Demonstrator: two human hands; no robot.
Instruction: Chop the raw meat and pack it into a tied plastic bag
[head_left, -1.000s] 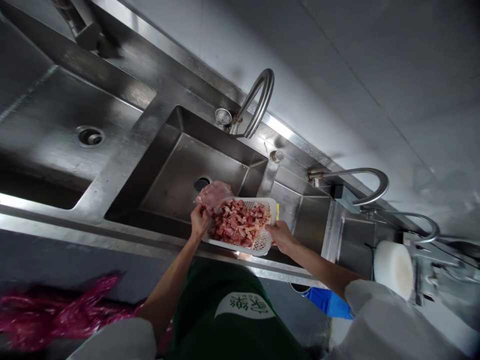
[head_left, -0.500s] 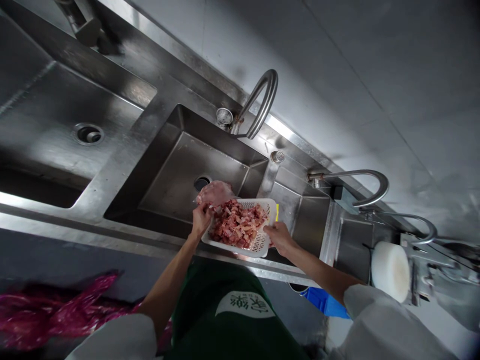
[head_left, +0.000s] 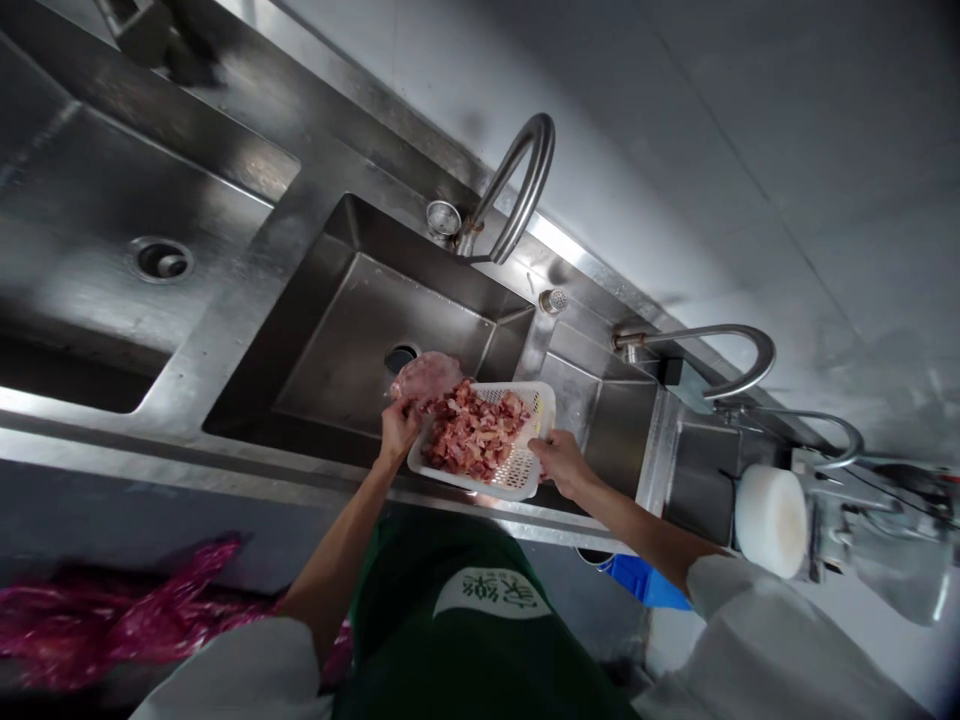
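Note:
A white perforated basket (head_left: 523, 470) is tilted over the near edge of the middle sink, with chopped red meat (head_left: 476, 432) heaped toward its left side. Closed on the basket's right end is my right hand (head_left: 562, 462). At the basket's left end, my left hand (head_left: 400, 430) has its fingers closed on a plastic bag of pink meat (head_left: 427, 377), which hangs over the sink beside the drain. Whether that hand also grips the basket rim is hidden.
A curved faucet (head_left: 529, 180) rises behind the middle sink (head_left: 330, 340). More sinks lie left and right. A white round block (head_left: 771, 520) stands at the right. Below the counter are pink plastic (head_left: 172, 610) and a blue container (head_left: 645, 583).
The whole view has shifted slightly, and the basket, bag and both hands appear a little higher. Both hands keep the same hold.

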